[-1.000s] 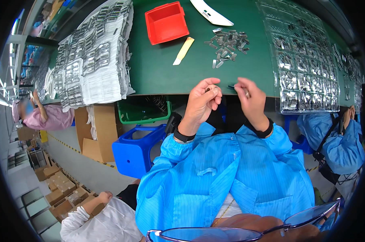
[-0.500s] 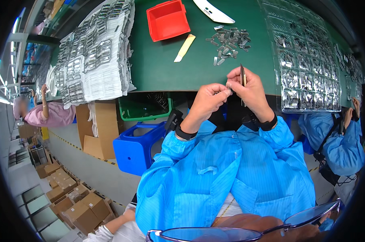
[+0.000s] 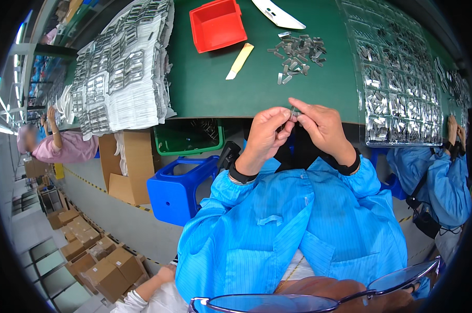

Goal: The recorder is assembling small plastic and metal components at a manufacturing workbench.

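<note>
My left hand (image 3: 266,130) and my right hand (image 3: 322,125) meet at the near edge of the green table (image 3: 215,78), fingertips pinched together on a small metal part (image 3: 294,111). Both arms wear blue sleeves with black wristbands. Beyond the hands lies a loose pile of small metal parts (image 3: 298,52). A clear blister tray (image 3: 397,83) filled with several metal parts stretches along the right side. A thin yellowish stick (image 3: 240,60) lies near the pile.
A red bin (image 3: 217,23) stands at the back, a white curved piece (image 3: 277,13) beside it. Stacked filled trays (image 3: 116,68) cover the left. Under the table are a green crate (image 3: 189,141), a blue stool (image 3: 181,182) and cardboard boxes (image 3: 126,164). Other people sit left and right.
My hands moved closer together and toward the table edge; the dark thin tool my right hand held upright is no longer visible, and both hands now pinch one small part.
</note>
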A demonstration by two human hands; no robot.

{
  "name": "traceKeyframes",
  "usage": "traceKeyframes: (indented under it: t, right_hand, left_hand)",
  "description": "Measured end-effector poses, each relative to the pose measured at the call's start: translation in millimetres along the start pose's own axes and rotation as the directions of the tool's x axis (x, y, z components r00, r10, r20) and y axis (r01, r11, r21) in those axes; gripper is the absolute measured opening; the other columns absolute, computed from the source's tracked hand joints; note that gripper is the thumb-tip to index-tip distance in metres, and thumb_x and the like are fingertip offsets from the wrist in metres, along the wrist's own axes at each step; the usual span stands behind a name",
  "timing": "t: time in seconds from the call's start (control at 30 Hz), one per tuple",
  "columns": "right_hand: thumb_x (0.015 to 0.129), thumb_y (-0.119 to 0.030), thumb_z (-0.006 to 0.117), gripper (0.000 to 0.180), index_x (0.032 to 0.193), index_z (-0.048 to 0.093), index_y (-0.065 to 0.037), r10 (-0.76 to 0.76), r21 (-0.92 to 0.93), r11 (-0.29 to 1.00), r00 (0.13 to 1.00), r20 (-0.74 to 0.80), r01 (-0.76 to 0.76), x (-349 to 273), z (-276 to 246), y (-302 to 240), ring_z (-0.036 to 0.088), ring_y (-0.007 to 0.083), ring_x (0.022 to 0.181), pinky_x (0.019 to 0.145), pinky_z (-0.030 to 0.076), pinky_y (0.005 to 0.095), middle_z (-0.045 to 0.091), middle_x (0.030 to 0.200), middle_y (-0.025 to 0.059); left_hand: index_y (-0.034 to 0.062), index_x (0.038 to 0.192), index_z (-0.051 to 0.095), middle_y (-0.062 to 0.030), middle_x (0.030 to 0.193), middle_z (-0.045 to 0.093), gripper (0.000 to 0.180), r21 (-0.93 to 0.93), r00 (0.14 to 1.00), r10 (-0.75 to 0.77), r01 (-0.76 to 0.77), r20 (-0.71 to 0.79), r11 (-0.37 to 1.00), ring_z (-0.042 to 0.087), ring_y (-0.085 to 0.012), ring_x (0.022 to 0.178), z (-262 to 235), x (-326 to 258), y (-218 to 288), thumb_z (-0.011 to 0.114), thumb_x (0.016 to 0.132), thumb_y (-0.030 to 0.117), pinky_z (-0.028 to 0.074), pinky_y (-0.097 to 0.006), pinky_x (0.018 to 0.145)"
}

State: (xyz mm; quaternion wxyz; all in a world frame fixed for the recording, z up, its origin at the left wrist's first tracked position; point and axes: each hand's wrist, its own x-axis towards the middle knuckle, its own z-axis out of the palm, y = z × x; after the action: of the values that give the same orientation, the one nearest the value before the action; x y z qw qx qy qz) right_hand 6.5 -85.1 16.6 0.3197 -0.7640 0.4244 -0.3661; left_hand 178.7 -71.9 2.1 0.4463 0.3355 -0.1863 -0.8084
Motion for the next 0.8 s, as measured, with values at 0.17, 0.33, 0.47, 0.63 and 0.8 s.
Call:
traceKeyframes:
  t: [0.17,0.33,0.47,0.63,0.8]
  right_hand:
    - [0.084,-0.012,0.059,0.035,0.119,0.06,-0.009,0.029,0.007,1.0,0.998,0.054,-0.03,1,-6,-3,0.064,0.0268,0.071,0.062,0.049,0.0342,0.067,0.088,0.0128]
    - [0.084,-0.012,0.059,0.035,0.119,0.06,-0.01,0.028,0.005,1.0,0.996,0.081,-0.028,0,-7,-1,0.065,0.0276,0.076,0.064,0.05,0.0336,0.067,0.095,0.0129]
    - [0.084,-0.012,0.059,0.034,0.118,0.061,-0.01,-0.044,0.028,0.999,0.998,0.051,0.043,0,-5,3,0.066,0.0278,0.08,0.066,0.051,0.0326,0.067,0.098,0.011]
    - [0.085,-0.009,0.059,0.03,0.115,0.063,-0.009,-0.056,0.162,0.986,0.998,0.04,0.049,-1,-4,14,0.066,0.0271,0.081,0.067,0.051,0.0319,0.067,0.101,0.0106]
    - [0.085,-0.005,0.059,0.02,0.104,0.064,-0.002,0.142,0.297,0.944,0.99,0.025,-0.143,2,-10,-2,0.065,0.0125,0.073,0.064,0.049,0.0269,0.065,0.076,0.0098]
  left_hand:
    - [-0.0017,0.087,0.056,-0.0057,0.067,0.053,0.02,-0.014,1.0,-0.008,0.009,0.03,1.0,0.039,-0.0044,0.047,-1,0,-3,0.05,0.093,0.016,0.025,-0.015,0.035]
    - [-0.0011,0.087,0.055,-0.0054,0.067,0.053,0.021,-0.008,1.0,-0.004,0.005,0.031,1.0,0.039,-0.0044,0.048,0,0,-4,0.05,0.094,0.018,0.025,-0.015,0.035]
    - [-0.0004,0.086,0.054,-0.0051,0.067,0.052,0.021,-0.006,0.999,0.001,0.0,0.049,1.0,0.039,-0.0044,0.048,-2,0,-6,0.051,0.093,0.018,0.025,-0.015,0.035]
    - [0.0004,0.085,0.053,-0.0045,0.068,0.052,0.021,0.005,0.992,0.017,-0.018,0.126,1.0,0.038,-0.0044,0.049,-4,2,-8,0.05,0.094,0.019,0.024,-0.015,0.036]
    - [0.0017,0.084,0.053,-0.0043,0.068,0.051,0.021,-0.02,0.997,-0.014,0.016,0.071,1.0,0.037,-0.0042,0.048,0,1,-10,0.049,0.094,0.019,0.023,-0.015,0.037]
